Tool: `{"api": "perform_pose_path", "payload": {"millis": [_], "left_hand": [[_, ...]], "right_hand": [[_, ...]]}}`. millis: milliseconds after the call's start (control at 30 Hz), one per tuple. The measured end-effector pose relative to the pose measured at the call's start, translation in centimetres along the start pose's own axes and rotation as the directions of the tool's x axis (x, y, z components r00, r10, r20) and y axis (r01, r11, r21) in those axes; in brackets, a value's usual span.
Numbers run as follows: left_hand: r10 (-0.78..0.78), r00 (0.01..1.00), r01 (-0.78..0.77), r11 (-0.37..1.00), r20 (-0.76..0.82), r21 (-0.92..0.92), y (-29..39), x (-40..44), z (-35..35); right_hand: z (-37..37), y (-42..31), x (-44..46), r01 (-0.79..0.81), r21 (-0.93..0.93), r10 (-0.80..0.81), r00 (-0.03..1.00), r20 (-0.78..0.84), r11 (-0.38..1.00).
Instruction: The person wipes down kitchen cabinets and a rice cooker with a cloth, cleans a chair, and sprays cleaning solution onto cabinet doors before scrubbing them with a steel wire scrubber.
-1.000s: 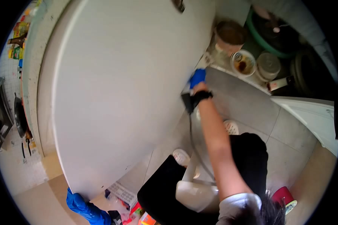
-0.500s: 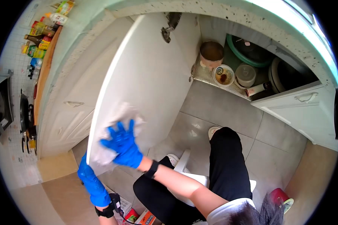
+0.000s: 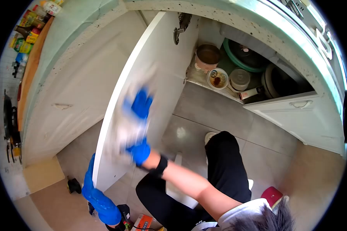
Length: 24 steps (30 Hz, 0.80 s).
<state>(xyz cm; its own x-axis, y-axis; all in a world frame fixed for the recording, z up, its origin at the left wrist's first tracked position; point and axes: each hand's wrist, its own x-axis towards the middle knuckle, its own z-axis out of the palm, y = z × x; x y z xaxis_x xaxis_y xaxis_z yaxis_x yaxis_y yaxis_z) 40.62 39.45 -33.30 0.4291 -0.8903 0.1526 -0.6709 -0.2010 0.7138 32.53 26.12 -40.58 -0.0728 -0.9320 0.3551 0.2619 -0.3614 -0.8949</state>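
A white cabinet door (image 3: 158, 73) stands swung open. My right hand (image 3: 138, 150), in a blue rubber glove, presses a pale cloth (image 3: 129, 131) on the door's inner face. Both are smeared by motion, so the exact finger pose is unclear. My left hand (image 3: 100, 202), also blue-gloved, is wrapped round the door's lower free edge; some of its fingers are hidden behind the door.
Inside the open cabinet are a pot (image 3: 208, 54), a bowl (image 3: 218, 79), a lidded tub (image 3: 240, 79) and a green-rimmed pan lid (image 3: 245, 56). Sauce bottles (image 3: 32, 36) line the counter at left. A red container (image 3: 272, 195) sits on the floor near my legs.
My right hand and the cloth have moved up along the door's inner face. My left hand is still at the door's edge. The view has shifted slightly.
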Motion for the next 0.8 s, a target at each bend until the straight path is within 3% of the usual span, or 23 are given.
{"api": "perform_pose_path", "payload": {"millis": [33, 67, 100, 133, 167, 267, 333, 433, 633, 733, 800], "left_hand": [[-0.03, 0.999, 0.031, 0.998, 0.018, -0.046, 0.0, 0.1, -0.1], [-0.061, 0.998, 0.064, 0.994, 0.034, -0.088, 0.2, 0.3, -0.4], [-0.09, 0.995, 0.095, 0.988, 0.047, -0.123, 0.5, 0.7, -0.9], [-0.03, 0.997, 0.041, 0.982, 0.065, -0.184, 0.4, 1.1, -0.8], [-0.008, 0.998, 0.016, 0.994, 0.07, -0.112, 0.9, 1.6, -1.0], [-0.051, 0.989, 0.064, 0.994, 0.136, -0.092, 2.0, 2.9, -1.9], [0.009, 0.989, 0.009, 0.992, 0.15, -0.125, 1.2, 3.6, -2.5], [0.04, 0.974, -0.021, 0.996, 0.224, -0.086, 1.3, 3.7, -3.0], [-0.057, 0.939, 0.1, 0.989, 0.34, -0.111, 2.8, 3.4, -4.0], [0.081, 0.934, -0.047, 0.993, 0.347, -0.106, 1.0, 4.1, -3.7], [0.04, 0.86, -0.009, 0.998, 0.508, -0.063, 0.7, 4.4, -4.7]], "right_hand": [[1.2, 1.9, -3.8, 0.167, -0.024, -0.166, 0.986, 0.032, 0.986], [2.4, 4.3, -7.7, 0.198, -0.274, -0.206, 0.979, 0.0, 0.941], [4.1, 12.2, -15.3, -0.322, -0.138, 0.342, 0.927, 0.154, 0.936], [2.8, 9.5, -12.8, -0.195, -0.318, 0.245, 0.961, 0.127, 0.928], [2.6, 9.7, -12.4, -0.259, -0.344, 0.304, 0.949, 0.082, 0.903], [0.9, 13.0, -10.8, -0.607, -0.215, 0.599, 0.794, -0.108, 0.765], [0.1, 13.4, -8.9, -0.728, -0.029, 0.714, 0.679, -0.172, 0.685], [0.9, 10.4, -6.9, -0.748, 0.169, 0.765, 0.609, -0.212, 0.642], [1.6, 6.0, -2.8, -0.677, 0.459, 0.805, 0.566, -0.174, 0.575], [2.0, 5.1, -0.7, -0.562, 0.545, 0.74, 0.65, -0.174, 0.622], [2.2, 4.3, -0.5, -0.512, 0.551, 0.703, 0.68, -0.209, 0.659]]}}
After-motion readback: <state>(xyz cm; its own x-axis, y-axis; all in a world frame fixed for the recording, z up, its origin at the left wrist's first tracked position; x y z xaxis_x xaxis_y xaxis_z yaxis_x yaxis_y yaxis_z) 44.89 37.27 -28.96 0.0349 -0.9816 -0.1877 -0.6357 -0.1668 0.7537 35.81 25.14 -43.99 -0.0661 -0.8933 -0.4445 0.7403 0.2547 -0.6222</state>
